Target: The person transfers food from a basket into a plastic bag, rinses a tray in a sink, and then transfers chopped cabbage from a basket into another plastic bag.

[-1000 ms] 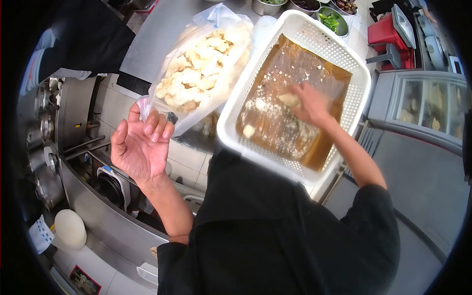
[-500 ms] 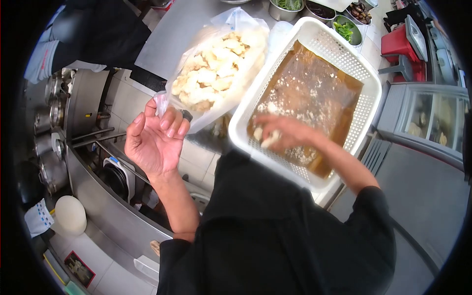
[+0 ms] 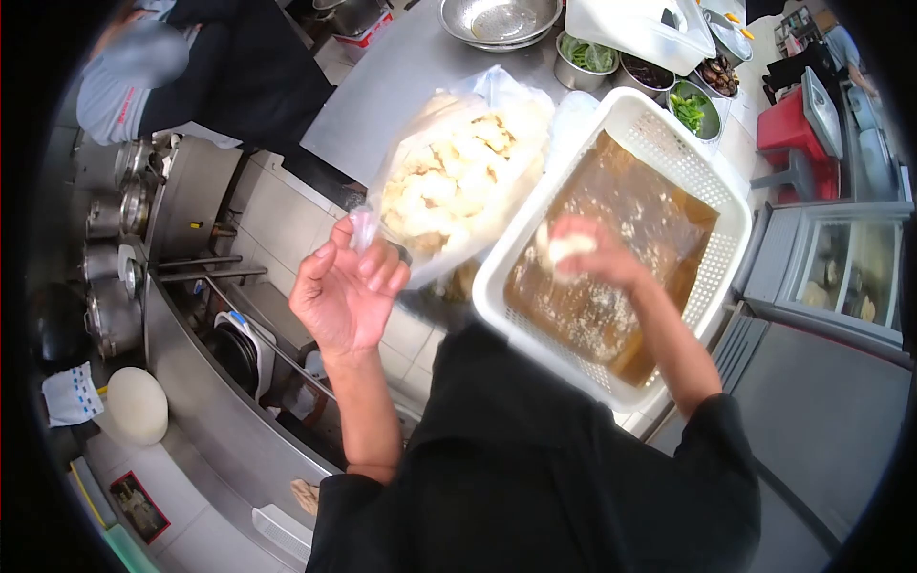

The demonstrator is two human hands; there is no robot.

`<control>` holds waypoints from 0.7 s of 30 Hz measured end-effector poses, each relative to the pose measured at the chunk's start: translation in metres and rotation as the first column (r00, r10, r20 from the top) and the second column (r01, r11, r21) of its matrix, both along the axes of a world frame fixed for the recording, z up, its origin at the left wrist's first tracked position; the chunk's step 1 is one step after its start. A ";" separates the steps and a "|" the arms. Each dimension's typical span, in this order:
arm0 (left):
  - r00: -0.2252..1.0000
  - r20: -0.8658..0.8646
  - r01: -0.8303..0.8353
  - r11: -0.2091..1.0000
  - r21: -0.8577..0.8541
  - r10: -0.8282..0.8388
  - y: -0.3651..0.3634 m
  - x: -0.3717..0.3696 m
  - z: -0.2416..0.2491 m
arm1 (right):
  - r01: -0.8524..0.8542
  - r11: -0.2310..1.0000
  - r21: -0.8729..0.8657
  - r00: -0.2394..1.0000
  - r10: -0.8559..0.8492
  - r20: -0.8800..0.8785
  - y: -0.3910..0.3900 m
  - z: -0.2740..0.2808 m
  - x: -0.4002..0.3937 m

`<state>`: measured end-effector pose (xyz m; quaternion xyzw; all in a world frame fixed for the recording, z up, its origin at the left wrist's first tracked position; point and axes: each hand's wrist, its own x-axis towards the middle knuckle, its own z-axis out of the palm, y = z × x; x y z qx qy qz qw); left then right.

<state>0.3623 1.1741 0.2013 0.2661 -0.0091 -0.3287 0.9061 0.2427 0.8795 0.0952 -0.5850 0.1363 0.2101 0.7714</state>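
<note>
A clear plastic bag (image 3: 458, 181) full of pale, lumpy pieces lies open at the metal table's edge. My left hand (image 3: 349, 291), palm up, pinches the bag's near corner between curled fingers. To its right stands a white perforated basket (image 3: 731, 229), lined with a brown sheet (image 3: 621, 191) strewn with pale crumbs. Over the basket, my right hand (image 3: 600, 250) is blurred, its fingers round some pale pieces (image 3: 570, 248) like those in the bag.
Steel bowls (image 3: 499, 21), a pot of green leaves (image 3: 586, 59) and a bowl of chopped greens (image 3: 690, 110) stand beyond. A person in dark clothing (image 3: 244, 72) is at the upper left. Glass-fronted fridge (image 3: 836, 267) at right; metal counter (image 3: 205, 382) at left.
The whole view has shifted, showing more of the table's far side. My right hand has moved from the basket's near left part towards its middle, pale pieces in it. My left hand still holds the bag.
</note>
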 end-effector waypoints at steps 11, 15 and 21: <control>0.999 0.039 0.001 0.999 0.033 -0.002 0.005 0.005 0.004 | -0.062 0.884 -0.463 0.998 0.059 -0.020 0.003 0.037 0.230; 0.999 0.043 -0.019 0.999 0.028 0.017 0.007 0.005 0.004 | -0.094 0.775 -0.626 0.989 0.147 0.034 -0.011 0.033 0.234; 0.999 0.046 -0.010 1.000 0.029 0.009 0.005 0.010 0.004 | -0.011 0.644 -0.765 0.978 0.166 0.126 -0.031 0.020 0.210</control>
